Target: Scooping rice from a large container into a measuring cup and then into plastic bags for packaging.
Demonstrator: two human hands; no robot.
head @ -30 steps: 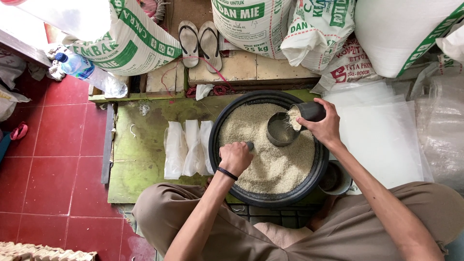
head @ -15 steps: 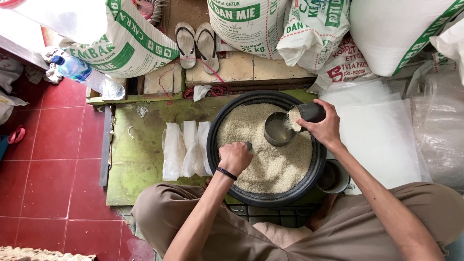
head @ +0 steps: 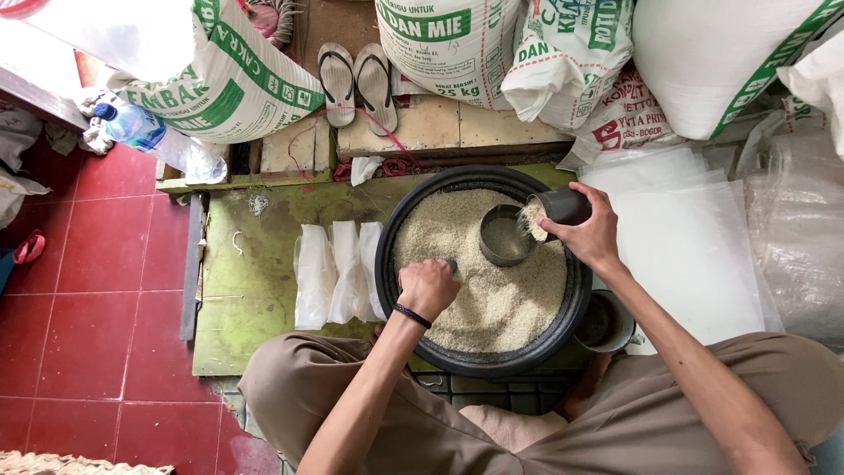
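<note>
Head view: the left hand (head: pixel 428 287) is closed in a fist on the rice (head: pixel 492 303) in the black basin (head: pixel 391 290). Beyond it, the right hand (head: pixel 591 236) grips a dark cup (head: pixel 563 207), tipping rice into the metal tin (head: pixel 506 235) just beside it.

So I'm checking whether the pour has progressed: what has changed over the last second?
Very little. The right hand keeps the dark cup tilted, rice spilling into the round metal tin in the black basin. The left hand stays fisted on the rice. The filled plastic bags and sandals lie as before; only the camera shifted slightly.
</note>
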